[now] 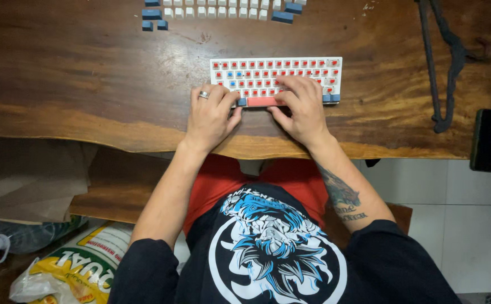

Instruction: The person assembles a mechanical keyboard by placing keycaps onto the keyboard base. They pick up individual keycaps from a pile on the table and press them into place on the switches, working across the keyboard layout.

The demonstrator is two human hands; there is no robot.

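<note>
A small white keyboard [307,66] with most keycaps off, showing red and a few blue switches, lies on a wooden table [88,73]. A red spacebar [262,102] and blue keycaps sit on its bottom row. My left hand [210,115], with a ring, rests at the keyboard's lower left corner, thumb by the blue key next to the spacebar. My right hand [301,110] lies over the lower right part, fingers pressing on the bottom rows.
Loose white and blue keycaps [217,10] lie in rows at the table's far edge. A dark cord [445,62] hangs over the right side, with a black phone [487,139] at the right edge. Bags [71,267] lie on the floor at left.
</note>
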